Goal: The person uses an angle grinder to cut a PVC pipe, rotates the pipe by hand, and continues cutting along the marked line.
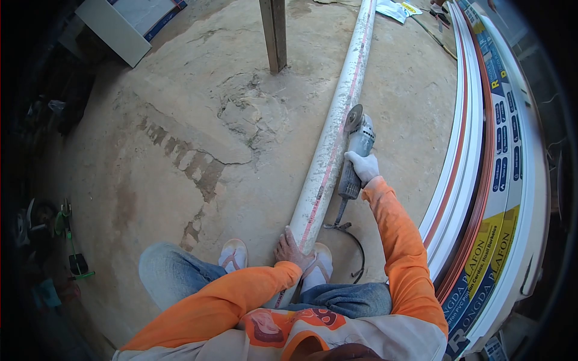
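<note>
A long white pipe [328, 144] with a red printed line runs from between my feet to the top of the view. My bare left hand [293, 249] rests on its near part, the fingers pressed round the side. In my gloved right hand [363, 166] is a grey angle grinder [360, 141], held by its body. The grinder's disc [354, 118] is at the pipe's right side; whether it touches the pipe I cannot tell. A dark cable [360, 249] trails from the grinder's rear end.
A post [274, 36] stands on the cracked floor [198, 114] left of the pipe. Long panels and boxes [503, 138] line the right side. A pale board [108, 27] lies at the upper left, and a green-handled object [73, 253] is at the far left.
</note>
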Tool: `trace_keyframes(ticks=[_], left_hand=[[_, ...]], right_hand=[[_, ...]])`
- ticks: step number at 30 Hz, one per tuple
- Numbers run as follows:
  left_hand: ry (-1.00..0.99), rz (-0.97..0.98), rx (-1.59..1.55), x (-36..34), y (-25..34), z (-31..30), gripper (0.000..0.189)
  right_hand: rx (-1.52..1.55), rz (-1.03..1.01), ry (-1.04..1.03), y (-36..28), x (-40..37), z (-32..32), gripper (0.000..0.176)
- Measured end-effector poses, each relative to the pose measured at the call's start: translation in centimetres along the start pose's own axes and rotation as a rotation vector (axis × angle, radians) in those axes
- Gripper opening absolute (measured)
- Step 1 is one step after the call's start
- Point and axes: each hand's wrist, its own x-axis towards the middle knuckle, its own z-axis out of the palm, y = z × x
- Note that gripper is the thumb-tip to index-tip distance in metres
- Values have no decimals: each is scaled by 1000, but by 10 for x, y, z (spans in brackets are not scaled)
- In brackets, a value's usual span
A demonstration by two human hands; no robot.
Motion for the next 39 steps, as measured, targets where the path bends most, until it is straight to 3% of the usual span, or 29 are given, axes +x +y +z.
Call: trace_keyframes(ticks=[6, 12, 14, 24, 26, 30, 32, 39], left_hand=[[22, 7, 10, 1, 0, 3, 113], [50, 21, 13, 0, -2, 4, 112], [57, 25, 9, 0, -2, 4, 112], [74, 20, 3, 0, 0, 3, 112], [75, 15, 3, 0, 0, 3, 112], [59, 10, 5, -1, 1, 1, 111], [55, 9, 2, 0, 2, 0, 111], [70, 21, 24, -1, 1, 1, 111]], right_hand=[[51, -78, 43, 4, -9, 3, 52], [65, -7, -15, 2, -22, 1, 48], [77, 60, -37, 1, -26, 0, 56], [114, 61, -78, 10, -40, 1, 53], [122, 3, -23, 11, -44, 4, 42], [124, 26, -49, 12, -50, 2, 42], [89, 70, -82, 14, -50, 1, 52], [106, 2, -48, 21, -61, 5, 48]])
